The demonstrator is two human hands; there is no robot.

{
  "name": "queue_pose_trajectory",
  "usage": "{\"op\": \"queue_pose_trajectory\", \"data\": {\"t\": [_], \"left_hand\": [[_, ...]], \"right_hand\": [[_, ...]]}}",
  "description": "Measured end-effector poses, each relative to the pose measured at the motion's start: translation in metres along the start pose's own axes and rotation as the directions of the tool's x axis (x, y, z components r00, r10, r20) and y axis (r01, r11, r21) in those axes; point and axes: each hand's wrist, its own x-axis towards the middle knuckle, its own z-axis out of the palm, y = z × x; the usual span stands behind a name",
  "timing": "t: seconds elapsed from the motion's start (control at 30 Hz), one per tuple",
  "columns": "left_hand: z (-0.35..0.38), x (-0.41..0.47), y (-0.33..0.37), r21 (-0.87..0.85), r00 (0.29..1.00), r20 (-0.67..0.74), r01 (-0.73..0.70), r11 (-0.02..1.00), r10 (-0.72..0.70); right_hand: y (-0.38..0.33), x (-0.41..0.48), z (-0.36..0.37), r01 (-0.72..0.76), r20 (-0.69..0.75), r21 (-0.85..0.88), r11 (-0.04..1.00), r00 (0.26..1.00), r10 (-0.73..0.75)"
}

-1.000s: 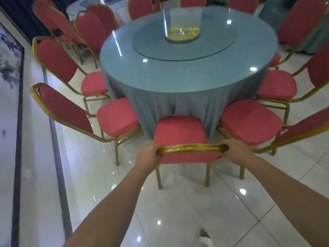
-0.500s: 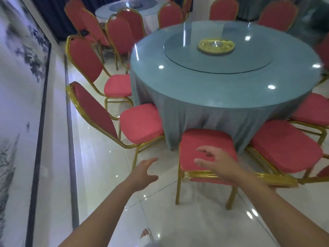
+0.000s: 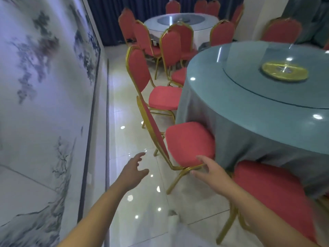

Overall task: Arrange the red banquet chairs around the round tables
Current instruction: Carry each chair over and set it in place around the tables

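Both hands are empty with fingers spread, left hand over the floor, right hand right by the chair tucked against the table, probably reaching to straighten it.

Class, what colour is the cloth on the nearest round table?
Grey-blue tablecloth, clearest in the head view.

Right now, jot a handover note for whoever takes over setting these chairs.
Left hand: open, empty, over the floor beside the back of the nearest chair.
Right hand: open, at that chair's seat rail; contact unclear.
Its seat meets the cloth of the teal table; the next chair on its right does too. More chairs ring the far table.
Left to do: probably grip and square the nearest chair, then check the others.
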Motion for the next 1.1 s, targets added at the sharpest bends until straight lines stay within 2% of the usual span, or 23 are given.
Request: {"op": "queue_pose_trajectory", "data": {"t": [0.13, 0.3, 0.4, 0.5, 0.6, 0.67, 0.8, 0.9, 0.97, 1.0, 1.1], "left_hand": [[-0.055, 0.086, -0.009, 0.047, 0.999, -0.005, -0.034, 0.998, 0.035], [-0.109, 0.204, 0.000, 0.204, 0.998, 0.008, -0.069, 0.976, 0.069], [-0.131, 0.269, -0.001, 0.333, 0.996, 0.052, -0.090, 0.939, 0.077], [-0.152, 0.328, 0.000, 0.456, 0.986, 0.102, -0.166, 0.874, 0.134], [-0.165, 0.373, 0.001, 0.578, 0.958, 0.222, -0.280, 0.767, 0.183], [-0.171, 0.405, 0.006, 0.602, 0.901, 0.350, -0.427, 0.675, 0.257], [-0.169, 0.457, 0.020, 0.521, 0.735, 0.565, -0.670, 0.528, 0.375], [-0.164, 0.483, 0.029, 0.394, 0.567, 0.682, -0.817, 0.421, 0.461], [-0.162, 0.495, 0.035, 0.334, 0.451, 0.776, -0.887, 0.319, 0.440], [-0.162, 0.500, 0.036, 0.324, 0.415, 0.813, -0.905, 0.275, 0.408], [-0.159, 0.508, 0.037, 0.312, 0.355, 0.858, -0.934, 0.172, 0.370]], "right_hand": [[-0.039, 0.092, 0.039, 0.018, 0.048, 0.009, 1.000, 0.999, -0.019], [-0.103, 0.199, 0.080, 0.026, 0.131, 0.085, 0.996, 0.991, -0.037], [-0.127, 0.244, 0.110, -0.007, 0.166, -0.037, 0.999, 0.986, 0.013], [-0.133, 0.276, 0.138, -0.045, 0.084, -0.175, 0.983, 0.995, 0.060], [-0.129, 0.286, 0.149, -0.173, -0.021, -0.106, 0.979, 0.985, 0.172], [-0.124, 0.288, 0.152, -0.252, -0.046, -0.051, 0.966, 0.967, 0.250], [-0.128, 0.287, 0.165, -0.339, -0.146, 0.114, 0.934, 0.924, 0.354], [-0.142, 0.285, 0.176, -0.393, -0.187, 0.152, 0.907, 0.889, 0.417], [-0.152, 0.286, 0.187, -0.440, -0.187, 0.161, 0.884, 0.865, 0.465], [-0.156, 0.286, 0.192, -0.468, -0.177, 0.181, 0.865, 0.850, 0.496], [-0.163, 0.286, 0.199, -0.543, -0.198, 0.170, 0.823, 0.799, 0.568]]}}
